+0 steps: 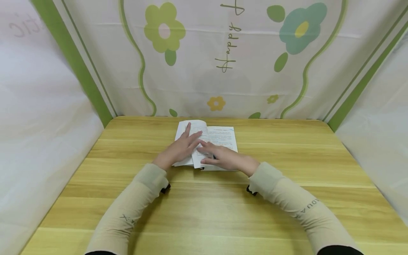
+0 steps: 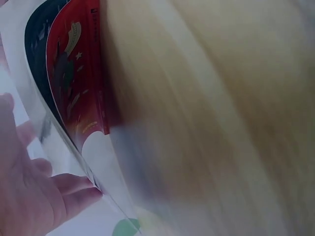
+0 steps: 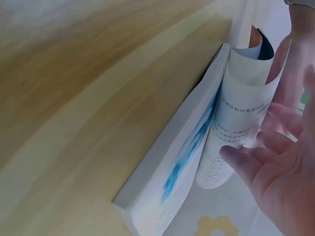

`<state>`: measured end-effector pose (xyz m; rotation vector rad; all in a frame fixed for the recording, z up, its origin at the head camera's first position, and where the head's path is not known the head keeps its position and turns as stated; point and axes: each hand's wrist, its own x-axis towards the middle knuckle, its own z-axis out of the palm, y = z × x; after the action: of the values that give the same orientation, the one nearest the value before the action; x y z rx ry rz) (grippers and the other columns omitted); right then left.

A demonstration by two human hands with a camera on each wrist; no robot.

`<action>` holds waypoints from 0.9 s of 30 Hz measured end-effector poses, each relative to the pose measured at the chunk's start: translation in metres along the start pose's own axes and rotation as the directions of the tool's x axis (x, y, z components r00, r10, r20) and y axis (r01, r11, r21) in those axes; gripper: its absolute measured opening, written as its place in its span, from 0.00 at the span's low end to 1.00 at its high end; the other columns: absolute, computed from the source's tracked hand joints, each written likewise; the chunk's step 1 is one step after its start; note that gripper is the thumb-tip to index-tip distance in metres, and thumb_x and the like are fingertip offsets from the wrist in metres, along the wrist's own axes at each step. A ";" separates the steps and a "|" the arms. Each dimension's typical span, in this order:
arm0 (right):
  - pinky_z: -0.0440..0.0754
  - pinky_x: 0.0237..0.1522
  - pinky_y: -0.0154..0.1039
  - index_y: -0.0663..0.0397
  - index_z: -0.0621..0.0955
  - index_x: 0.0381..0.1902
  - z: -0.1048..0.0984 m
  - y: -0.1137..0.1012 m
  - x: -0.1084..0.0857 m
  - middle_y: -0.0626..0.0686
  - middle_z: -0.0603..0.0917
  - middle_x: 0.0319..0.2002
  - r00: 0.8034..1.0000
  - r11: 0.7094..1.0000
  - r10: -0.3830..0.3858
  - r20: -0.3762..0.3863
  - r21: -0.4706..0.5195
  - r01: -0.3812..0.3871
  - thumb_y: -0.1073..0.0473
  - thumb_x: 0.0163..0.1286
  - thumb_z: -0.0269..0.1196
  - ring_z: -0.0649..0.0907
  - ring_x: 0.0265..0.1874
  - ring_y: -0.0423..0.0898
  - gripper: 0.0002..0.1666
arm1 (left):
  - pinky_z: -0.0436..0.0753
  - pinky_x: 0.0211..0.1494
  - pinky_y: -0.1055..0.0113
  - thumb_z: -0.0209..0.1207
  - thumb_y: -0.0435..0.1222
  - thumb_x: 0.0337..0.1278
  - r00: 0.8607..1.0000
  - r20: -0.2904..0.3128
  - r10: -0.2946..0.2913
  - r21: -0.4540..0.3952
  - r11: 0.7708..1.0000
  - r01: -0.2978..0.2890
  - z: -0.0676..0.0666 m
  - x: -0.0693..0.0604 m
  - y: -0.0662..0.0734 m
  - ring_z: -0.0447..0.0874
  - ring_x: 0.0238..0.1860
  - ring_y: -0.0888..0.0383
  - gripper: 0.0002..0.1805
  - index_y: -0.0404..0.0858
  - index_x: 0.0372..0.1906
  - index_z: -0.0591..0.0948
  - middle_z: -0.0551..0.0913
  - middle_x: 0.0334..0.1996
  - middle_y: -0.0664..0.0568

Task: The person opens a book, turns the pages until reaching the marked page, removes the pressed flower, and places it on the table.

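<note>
Open book (image 1: 223,136): partly hidden by left hand (image 1: 181,148) and right hand (image 1: 225,158), fingers spread | Surface (image 1: 207,209): beneath | Floral curtain (image 1: 197,71): 12 o'clock

At the centre of the head frame we see an open book (image 1: 220,136), its white pages covered in lines of dark print, the right side lying flat beneath the right hand (image 1: 224,157) and the left side under the spread left hand (image 1: 181,147). In the right wrist view we find its printed leaves (image 3: 238,105) curling upward, right of centre, touched by fingertips.
</note>
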<state>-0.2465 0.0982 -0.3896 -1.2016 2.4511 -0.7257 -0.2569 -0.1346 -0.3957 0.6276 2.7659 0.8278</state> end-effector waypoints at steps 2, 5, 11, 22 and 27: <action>0.55 0.76 0.55 0.53 0.64 0.79 0.000 -0.001 0.001 0.57 0.53 0.80 1.000 1.000 -0.001 0.014 0.006 0.001 0.43 0.81 0.55 0.50 0.79 0.59 0.37 | 0.56 0.72 0.30 0.33 0.58 0.82 1.000 0.023 -0.006 0.043 0.999 0.005 0.001 0.000 0.001 0.40 0.78 0.30 0.33 0.52 0.83 0.58 0.24 0.81 0.44; 0.54 0.76 0.55 0.53 0.64 0.79 0.000 0.000 0.000 0.58 0.55 0.80 1.000 1.000 -0.005 0.027 0.014 0.005 0.44 0.81 0.56 0.51 0.79 0.58 0.37 | 0.54 0.72 0.30 0.33 0.57 0.83 0.999 0.039 -0.023 0.076 0.997 0.020 0.003 0.001 0.002 0.38 0.77 0.26 0.32 0.51 0.81 0.62 0.24 0.81 0.44; 0.55 0.76 0.54 0.53 0.63 0.80 -0.001 0.008 -0.006 0.58 0.53 0.81 0.999 1.000 -0.023 0.032 0.001 0.023 0.45 0.81 0.56 0.53 0.79 0.57 0.37 | 0.52 0.72 0.29 0.31 0.58 0.82 0.998 0.038 -0.053 0.088 0.995 0.050 0.004 0.003 0.002 0.38 0.77 0.25 0.33 0.50 0.81 0.62 0.24 0.81 0.42; 0.57 0.75 0.58 0.57 0.62 0.80 -0.011 0.025 -0.030 0.61 0.54 0.80 0.993 0.997 0.078 0.085 -0.023 -0.076 0.42 0.79 0.58 0.57 0.78 0.61 0.42 | 0.53 0.73 0.30 0.44 0.63 0.76 0.994 0.020 -0.107 0.115 0.988 0.104 0.003 0.004 0.002 0.31 0.76 0.24 0.39 0.47 0.81 0.61 0.23 0.80 0.39; 0.57 0.74 0.61 0.57 0.66 0.78 -0.013 0.033 -0.040 0.62 0.58 0.79 0.987 0.992 0.125 0.106 -0.050 -0.120 0.44 0.74 0.66 0.56 0.78 0.64 0.43 | 0.52 0.75 0.33 0.50 0.63 0.73 0.994 0.007 -0.113 0.119 0.987 0.112 0.002 0.004 0.005 0.30 0.77 0.25 0.44 0.39 0.81 0.60 0.26 0.80 0.36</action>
<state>-0.2502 0.1516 -0.3952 -1.0655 2.4369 -0.5601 -0.2585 -0.1279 -0.3951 0.4892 2.8236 0.6374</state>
